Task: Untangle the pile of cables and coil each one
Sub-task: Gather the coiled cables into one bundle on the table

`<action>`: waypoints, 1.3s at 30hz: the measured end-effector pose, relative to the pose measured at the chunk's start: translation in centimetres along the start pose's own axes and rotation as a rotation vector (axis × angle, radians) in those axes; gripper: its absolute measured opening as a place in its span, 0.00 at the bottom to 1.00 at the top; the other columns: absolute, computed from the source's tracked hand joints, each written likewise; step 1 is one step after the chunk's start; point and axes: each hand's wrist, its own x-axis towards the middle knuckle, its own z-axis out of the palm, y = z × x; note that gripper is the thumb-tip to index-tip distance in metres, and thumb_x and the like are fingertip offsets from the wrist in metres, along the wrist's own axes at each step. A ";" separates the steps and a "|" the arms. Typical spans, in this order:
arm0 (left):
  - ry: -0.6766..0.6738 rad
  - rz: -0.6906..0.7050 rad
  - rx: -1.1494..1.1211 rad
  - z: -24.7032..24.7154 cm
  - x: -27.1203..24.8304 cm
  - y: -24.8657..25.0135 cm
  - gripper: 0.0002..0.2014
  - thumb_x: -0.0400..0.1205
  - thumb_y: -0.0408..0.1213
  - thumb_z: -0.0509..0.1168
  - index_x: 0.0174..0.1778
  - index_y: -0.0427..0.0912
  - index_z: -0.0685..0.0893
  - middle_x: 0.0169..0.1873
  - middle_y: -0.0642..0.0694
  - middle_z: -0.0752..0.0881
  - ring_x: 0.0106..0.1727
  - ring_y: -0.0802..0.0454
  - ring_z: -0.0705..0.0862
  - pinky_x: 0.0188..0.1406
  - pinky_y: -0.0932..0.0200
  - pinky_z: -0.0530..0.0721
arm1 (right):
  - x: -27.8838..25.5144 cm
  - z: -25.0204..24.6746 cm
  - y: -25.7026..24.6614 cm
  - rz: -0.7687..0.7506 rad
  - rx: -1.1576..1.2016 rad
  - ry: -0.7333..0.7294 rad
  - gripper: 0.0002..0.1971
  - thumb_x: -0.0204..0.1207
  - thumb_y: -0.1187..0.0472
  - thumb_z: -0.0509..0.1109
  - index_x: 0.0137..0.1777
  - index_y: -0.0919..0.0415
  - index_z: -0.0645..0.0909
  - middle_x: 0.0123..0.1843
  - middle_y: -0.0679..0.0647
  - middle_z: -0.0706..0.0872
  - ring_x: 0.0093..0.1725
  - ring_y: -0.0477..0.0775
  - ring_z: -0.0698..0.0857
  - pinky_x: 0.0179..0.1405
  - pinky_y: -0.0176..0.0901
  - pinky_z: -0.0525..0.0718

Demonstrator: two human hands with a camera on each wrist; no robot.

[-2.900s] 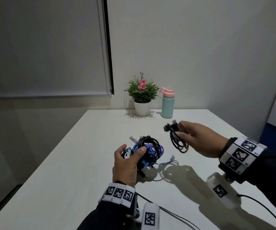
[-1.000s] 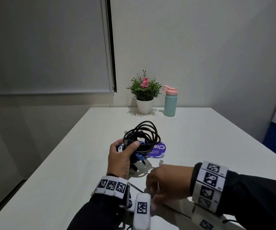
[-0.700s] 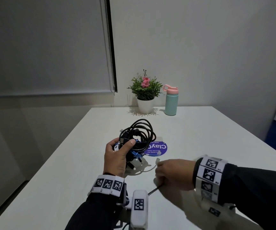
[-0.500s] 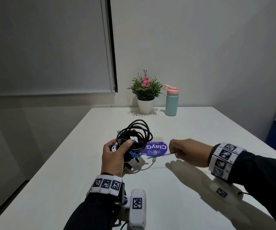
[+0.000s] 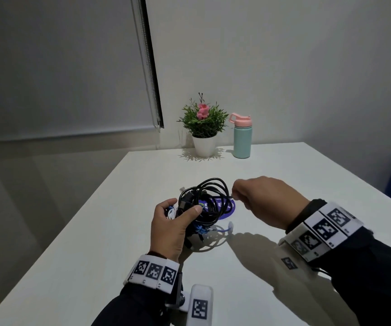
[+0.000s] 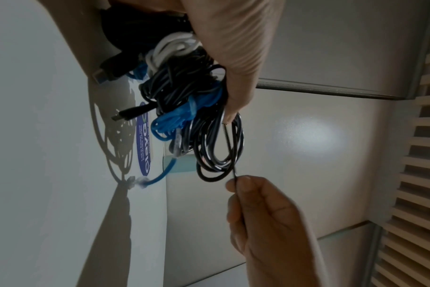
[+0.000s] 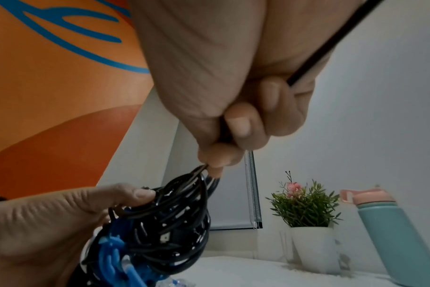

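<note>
A tangled bundle of cables (image 5: pixel 204 205) in black, blue and white is held just above the white table (image 5: pixel 95 243). My left hand (image 5: pixel 173 227) grips the bundle from the left, thumb pressed over the black loops (image 7: pixel 160 223). My right hand (image 5: pixel 258 198) is just right of the bundle and pinches a thin black cable (image 6: pixel 233 155) between thumb and fingers; that strand runs on through the palm (image 7: pixel 331 42). A blue cable (image 6: pixel 177 118) hangs under the bundle, its clear plug (image 5: pixel 230 224) near the tabletop. Black USB plugs (image 6: pixel 111 70) stick out below.
A round purple sticker (image 5: pixel 225 208) lies on the table under the bundle. A potted plant (image 5: pixel 203 128) and a teal bottle with a pink lid (image 5: pixel 242 137) stand at the far edge by the wall. A roller blind (image 5: pixel 60 67) hangs at left.
My right hand has carried the thin black cable from near the table's front up and back to the right side of the bundle. The left hand has kept its grip on the bundle.
</note>
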 end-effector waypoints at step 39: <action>-0.490 -0.174 0.134 0.7 -1.1 0.3 0.28 0.71 0.41 0.72 0.67 0.66 0.81 0.58 0.49 0.91 0.57 0.41 0.90 0.56 0.38 0.88 | -0.6 3.6 3.8 0.123 0.633 -0.326 0.05 0.78 0.67 0.69 0.42 0.61 0.84 0.34 0.49 0.85 0.34 0.43 0.81 0.39 0.36 0.79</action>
